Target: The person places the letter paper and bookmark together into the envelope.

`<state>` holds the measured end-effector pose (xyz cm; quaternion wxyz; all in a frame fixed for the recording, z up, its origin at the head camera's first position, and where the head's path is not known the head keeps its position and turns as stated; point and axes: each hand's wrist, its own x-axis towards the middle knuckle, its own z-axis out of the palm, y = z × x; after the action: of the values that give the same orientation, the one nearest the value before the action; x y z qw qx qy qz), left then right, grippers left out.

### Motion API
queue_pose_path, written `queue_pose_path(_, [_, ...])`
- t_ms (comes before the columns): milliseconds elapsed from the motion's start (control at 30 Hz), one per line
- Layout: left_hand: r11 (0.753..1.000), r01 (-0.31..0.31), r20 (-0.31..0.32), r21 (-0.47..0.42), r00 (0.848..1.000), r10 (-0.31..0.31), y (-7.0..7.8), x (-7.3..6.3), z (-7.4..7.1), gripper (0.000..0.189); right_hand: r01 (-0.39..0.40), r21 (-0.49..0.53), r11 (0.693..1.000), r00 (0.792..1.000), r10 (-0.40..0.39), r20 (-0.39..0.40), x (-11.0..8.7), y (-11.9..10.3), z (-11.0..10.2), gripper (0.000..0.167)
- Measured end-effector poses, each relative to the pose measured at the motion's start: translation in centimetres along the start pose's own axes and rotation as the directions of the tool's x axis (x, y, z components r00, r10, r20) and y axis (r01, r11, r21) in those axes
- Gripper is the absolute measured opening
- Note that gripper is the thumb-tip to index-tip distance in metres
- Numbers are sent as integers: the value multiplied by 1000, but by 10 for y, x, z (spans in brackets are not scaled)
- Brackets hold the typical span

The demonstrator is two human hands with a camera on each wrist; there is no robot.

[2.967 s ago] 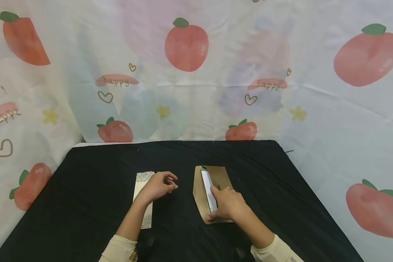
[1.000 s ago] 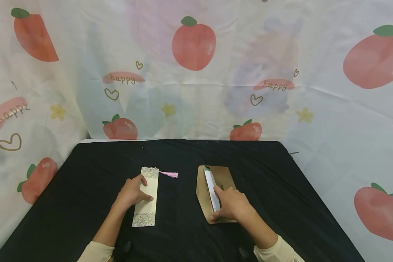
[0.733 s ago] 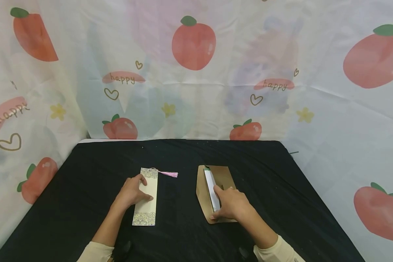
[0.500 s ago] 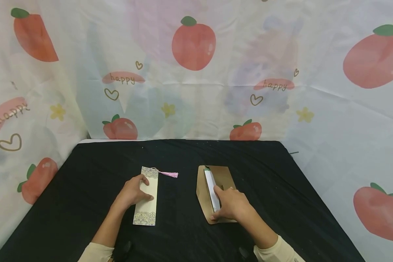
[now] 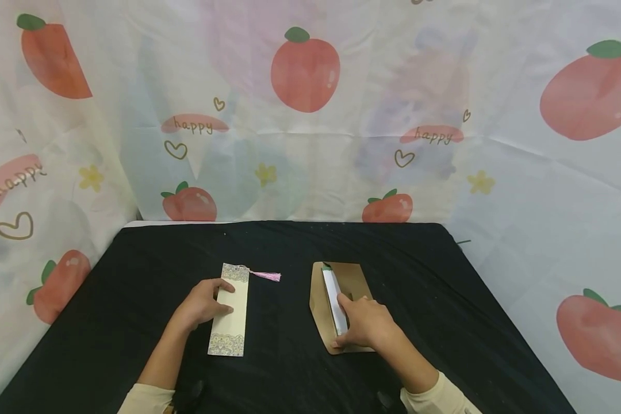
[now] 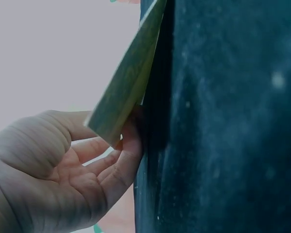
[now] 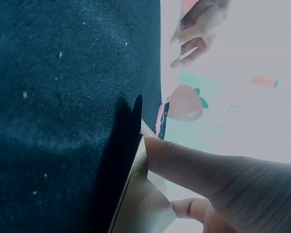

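L hand (image 5: pixel 205 302) pinches tasselled bookmark (image 5: pixel 230 325) by its L edge, tilted over blk cloth (image 5: pixel 279 328), while R hand (image 5: pixel 370 323) grips kraft envelope (image 5: pixel 354 278) beside its white strip (image 5: pixel 333 296), prob. to steady it.

legible text, head view: "happy", in brown script, three times on the fruit-print backdrop cloth (image 5: pixel 315 172). one on the back-left pink patch (image 5: pixel 195 123), one on the back-right pink patch (image 5: pixel 432 134), one slanting on the far-left pink patch (image 5: pixel 10 183).
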<state>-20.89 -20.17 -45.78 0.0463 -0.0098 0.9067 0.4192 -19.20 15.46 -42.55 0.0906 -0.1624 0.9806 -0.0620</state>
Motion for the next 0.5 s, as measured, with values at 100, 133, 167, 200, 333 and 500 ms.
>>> queue_pose_path(100, [1000,-8,-1,-12,1000,8,-3,0,-2,39,-1,1,1000,1000,1,1,0,0,0,78])
queue_pose_path(133, [1000,-9,-3,-14,1000,9,-3,0,-3,39,-1,2,1000,1000,1,2,0,0,0,79])
queue_pose_path(167, [1000,-6,-5,-16,1000,6,-4,1,-4,40,-2,2,1000,1000,2,4,0,0,0,79])
queue_pose_path(200, [1000,-4,-5,-17,1000,4,-4,1,-5,40,-3,1,1000,1000,3,4,0,0,0,80])
queue_pose_path(333, [1000,10,-11,-14,1000,-10,-5,1,-9,41,-6,0,1000,1000,6,7,1,0,0,80])
queue_pose_path(500, [1000,7,-18,-11,1000,-7,-4,2,-10,42,-8,2,1000,1000,8,13,-1,0,-2,81])
